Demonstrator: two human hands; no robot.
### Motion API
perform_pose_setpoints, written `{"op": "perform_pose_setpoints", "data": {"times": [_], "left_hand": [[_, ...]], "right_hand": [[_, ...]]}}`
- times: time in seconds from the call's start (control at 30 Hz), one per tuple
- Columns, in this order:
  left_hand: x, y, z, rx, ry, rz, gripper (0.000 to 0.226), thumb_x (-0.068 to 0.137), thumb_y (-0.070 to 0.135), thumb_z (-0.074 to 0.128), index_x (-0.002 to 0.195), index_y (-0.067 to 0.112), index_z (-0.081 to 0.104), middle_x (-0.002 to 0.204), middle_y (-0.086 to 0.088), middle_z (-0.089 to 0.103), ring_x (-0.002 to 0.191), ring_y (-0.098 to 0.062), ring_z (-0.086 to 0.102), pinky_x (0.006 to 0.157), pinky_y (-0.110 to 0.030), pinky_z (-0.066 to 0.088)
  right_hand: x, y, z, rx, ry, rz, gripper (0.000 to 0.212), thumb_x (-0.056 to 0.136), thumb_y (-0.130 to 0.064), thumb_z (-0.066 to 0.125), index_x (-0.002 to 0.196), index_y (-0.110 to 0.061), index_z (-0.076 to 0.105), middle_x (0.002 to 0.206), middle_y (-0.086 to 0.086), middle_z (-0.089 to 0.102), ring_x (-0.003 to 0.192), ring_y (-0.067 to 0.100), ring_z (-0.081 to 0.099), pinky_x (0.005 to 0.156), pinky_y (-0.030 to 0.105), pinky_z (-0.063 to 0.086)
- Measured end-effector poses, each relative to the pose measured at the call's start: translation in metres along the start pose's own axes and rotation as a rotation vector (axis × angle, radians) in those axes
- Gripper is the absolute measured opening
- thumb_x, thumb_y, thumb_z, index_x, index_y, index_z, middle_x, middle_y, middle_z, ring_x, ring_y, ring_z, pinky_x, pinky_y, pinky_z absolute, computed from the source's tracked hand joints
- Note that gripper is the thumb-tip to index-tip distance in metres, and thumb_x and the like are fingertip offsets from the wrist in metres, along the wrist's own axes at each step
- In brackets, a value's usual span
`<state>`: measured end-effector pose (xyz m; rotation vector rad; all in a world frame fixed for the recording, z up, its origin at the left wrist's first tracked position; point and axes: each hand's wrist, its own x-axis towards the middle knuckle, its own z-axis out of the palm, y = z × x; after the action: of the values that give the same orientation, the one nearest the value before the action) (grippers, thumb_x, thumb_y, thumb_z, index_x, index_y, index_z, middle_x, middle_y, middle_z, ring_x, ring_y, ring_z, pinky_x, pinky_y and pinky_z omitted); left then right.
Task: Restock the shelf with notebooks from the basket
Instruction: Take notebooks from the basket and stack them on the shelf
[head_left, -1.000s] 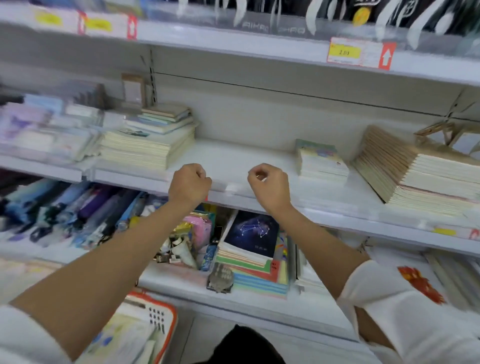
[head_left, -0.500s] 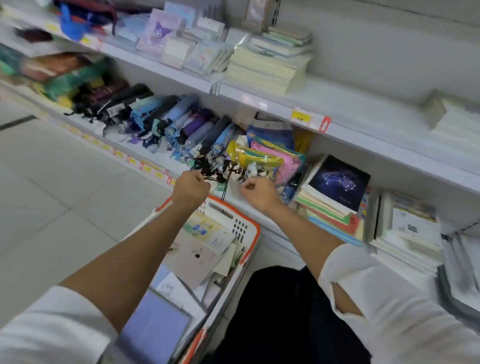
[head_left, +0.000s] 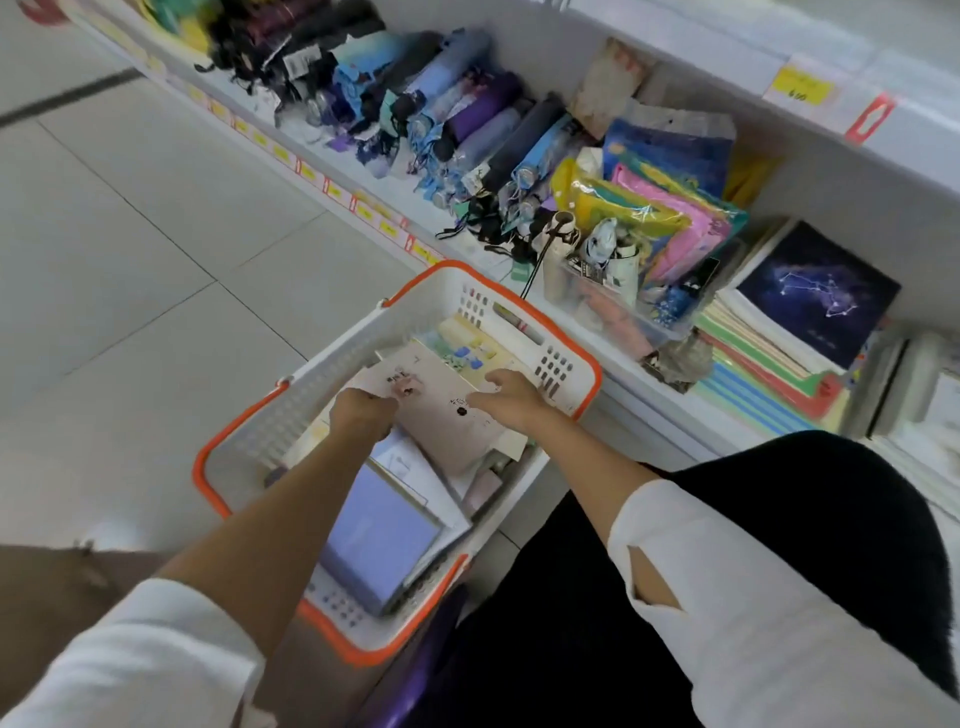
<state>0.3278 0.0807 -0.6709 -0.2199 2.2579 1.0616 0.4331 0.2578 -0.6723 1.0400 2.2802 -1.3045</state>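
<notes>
Down from the shelf (head_left: 675, 54), your left hand (head_left: 361, 418) grips the pale notebook (head_left: 447, 421) in the basket (head_left: 519, 306), right hand (head_left: 511, 397) flat upon it: next restock pickup likely underway.

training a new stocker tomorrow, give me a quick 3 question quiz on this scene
1. True or false: the basket is empty.
2. Which item do the left hand and the right hand both touch? A) lilac notebook B) pale notebook C) folded umbrella
3. Fill in: the basket's rim is coloured ___.
Key: 1 false; 2 B; 3 orange.
</notes>
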Motion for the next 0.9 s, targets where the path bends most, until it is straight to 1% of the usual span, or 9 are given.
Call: {"op": "perform_pose_setpoints", "data": {"times": [0.1, 0.2, 0.3, 0.4, 0.5, 0.57, 0.67, 0.83, 0.9], "left_hand": [[0.008, -0.011, 0.015, -0.1, -0.042, -0.087, 0.021, 0.084, 0.015, 0.065, 0.078, -0.005, 0.064, 0.077, -0.022, 0.066, 0.058, -0.028, 0.062, 0.058, -0.03, 0.052], [0.011, -0.012, 0.027, -0.151, -0.039, -0.116, 0.021, 0.082, 0.015, 0.066, 0.07, 0.0, 0.062, 0.075, -0.021, 0.064, 0.059, -0.028, 0.062, 0.067, -0.032, 0.056], [0.021, -0.015, 0.032, -0.207, -0.02, -0.16, 0.038, 0.068, 0.022, 0.069, 0.097, -0.001, 0.059, 0.082, -0.018, 0.067, 0.078, -0.034, 0.07, 0.079, -0.047, 0.059], [0.031, -0.02, 0.035, -0.161, 0.004, -0.186, 0.051, 0.07, 0.023, 0.067, 0.113, -0.001, 0.051, 0.091, -0.016, 0.067, 0.083, -0.034, 0.069, 0.077, -0.044, 0.059], [0.018, -0.014, 0.032, -0.155, -0.002, -0.142, 0.009, 0.08, 0.007, 0.061, 0.076, 0.0, 0.061, 0.081, -0.018, 0.065, 0.077, -0.033, 0.066, 0.083, -0.045, 0.058], [0.013, -0.011, 0.032, -0.206, -0.045, -0.141, 0.009, 0.087, 0.003, 0.056, 0.079, 0.0, 0.059, 0.08, -0.015, 0.062, 0.079, -0.032, 0.063, 0.082, -0.041, 0.057], [0.009, -0.006, 0.033, -0.294, -0.09, -0.147, 0.007, 0.092, 0.001, 0.052, 0.099, 0.0, 0.055, 0.09, -0.015, 0.062, 0.085, -0.033, 0.064, 0.075, -0.036, 0.054], [0.006, 0.0, 0.032, -0.353, -0.164, -0.163, 0.015, 0.094, -0.002, 0.047, 0.108, 0.0, 0.052, 0.096, -0.015, 0.062, 0.087, -0.034, 0.063, 0.072, -0.04, 0.056], [0.006, -0.001, 0.033, -0.374, -0.161, -0.185, 0.016, 0.093, -0.003, 0.047, 0.107, 0.003, 0.054, 0.088, -0.012, 0.063, 0.083, -0.031, 0.064, 0.075, -0.039, 0.055]], "right_hand": [[0.012, 0.004, 0.008, -0.103, -0.048, 0.06, 0.084, 0.086, -0.044, 0.063, 0.15, -0.008, 0.023, 0.155, 0.009, 0.029, 0.137, 0.029, 0.037, 0.109, 0.042, 0.036], [0.023, 0.005, 0.016, -0.293, -0.14, 0.116, 0.101, 0.087, -0.053, 0.059, 0.153, -0.004, 0.001, 0.162, 0.011, 0.003, 0.148, 0.03, 0.012, 0.117, 0.048, 0.022], [0.031, 0.011, 0.026, -0.386, -0.101, 0.085, 0.088, 0.096, -0.046, 0.048, 0.153, -0.004, -0.005, 0.162, 0.011, -0.009, 0.149, 0.026, -0.006, 0.121, 0.048, 0.005], [0.032, 0.023, 0.031, -0.451, -0.031, 0.02, 0.065, 0.097, -0.035, 0.05, 0.148, -0.004, 0.023, 0.153, 0.015, 0.03, 0.142, 0.029, 0.027, 0.116, 0.046, 0.021], [0.03, 0.03, 0.027, -0.598, 0.05, -0.105, 0.027, 0.094, -0.03, 0.057, 0.111, -0.01, 0.055, 0.116, 0.009, 0.063, 0.111, 0.028, 0.058, 0.09, 0.036, 0.039], [0.029, 0.029, 0.022, -0.721, 0.098, -0.179, 0.006, 0.092, -0.016, 0.057, 0.096, -0.011, 0.059, 0.103, 0.009, 0.067, 0.098, 0.028, 0.063, 0.074, 0.031, 0.038], [0.026, 0.025, 0.02, -0.816, 0.109, -0.224, 0.013, 0.087, -0.001, 0.055, 0.095, -0.006, 0.064, 0.098, 0.012, 0.067, 0.09, 0.03, 0.064, 0.066, 0.029, 0.039], [0.029, 0.028, 0.019, -0.606, 0.065, -0.153, 0.026, 0.092, -0.029, 0.06, 0.108, -0.009, 0.057, 0.112, 0.011, 0.057, 0.099, 0.03, 0.058, 0.077, 0.033, 0.045], [0.026, 0.029, 0.02, -0.582, 0.059, -0.129, 0.018, 0.094, -0.025, 0.057, 0.103, -0.009, 0.055, 0.107, 0.012, 0.062, 0.091, 0.028, 0.057, 0.071, 0.032, 0.043]]}}
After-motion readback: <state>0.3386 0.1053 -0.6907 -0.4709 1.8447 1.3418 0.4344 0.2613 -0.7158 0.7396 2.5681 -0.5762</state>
